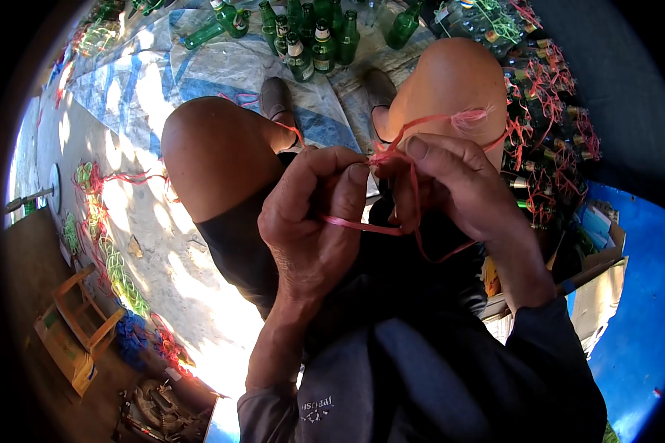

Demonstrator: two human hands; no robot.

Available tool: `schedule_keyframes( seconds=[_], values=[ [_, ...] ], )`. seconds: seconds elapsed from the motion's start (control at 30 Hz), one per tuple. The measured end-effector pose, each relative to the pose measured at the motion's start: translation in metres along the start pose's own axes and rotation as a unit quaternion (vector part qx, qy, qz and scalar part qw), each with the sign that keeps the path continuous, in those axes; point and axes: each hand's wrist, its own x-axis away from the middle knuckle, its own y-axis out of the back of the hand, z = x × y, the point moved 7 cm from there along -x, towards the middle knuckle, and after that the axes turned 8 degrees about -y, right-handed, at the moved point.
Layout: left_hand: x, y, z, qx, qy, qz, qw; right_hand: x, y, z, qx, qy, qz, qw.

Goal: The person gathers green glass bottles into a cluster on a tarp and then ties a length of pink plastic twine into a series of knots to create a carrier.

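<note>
Both hands meet above my lap on a length of pink plastic twine (369,227). My left hand (310,210) pinches it between thumb and forefinger, beside a small tangle or knot. Close by on the right, my right hand (465,184) has its fingers closed on the same twine, thumb on top. One frayed end (471,118) sticks out over my right knee. A loop of the twine hangs below the hands, and another strand runs past my left hand toward my left foot. The palm side of both hands is hidden.
Green glass bottles (324,48) stand on a worn sheet (199,66) beyond my feet. Bundled bottles tied with pink twine (547,103) line the right side. Coloured twine hanks (118,273) lie on the left floor near a wooden frame (89,317). A cardboard box (606,255) sits at right.
</note>
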Motion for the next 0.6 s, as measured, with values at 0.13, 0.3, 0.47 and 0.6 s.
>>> schedule_keyframes(
  seconds=[0.13, 0.3, 0.47, 0.6],
  values=[
    [0.0, 0.001, 0.002, -0.021, -0.012, 0.015, 1.0, 0.001, -0.004, 0.001, -0.046, 0.011, 0.014, 0.999],
    [-0.001, -0.001, -0.006, -0.087, -0.08, 0.029, 0.993, -0.006, -0.003, 0.006, -0.017, 0.1, -0.014, 0.995],
    [0.003, -0.002, -0.003, -0.105, -0.088, 0.041, 0.99, -0.008, -0.001, 0.008, 0.003, 0.122, -0.025, 0.992],
    [0.002, -0.003, -0.005, -0.113, -0.103, 0.041, 0.987, -0.004, -0.002, 0.01, -0.026, 0.114, -0.032, 0.993]
  ],
)
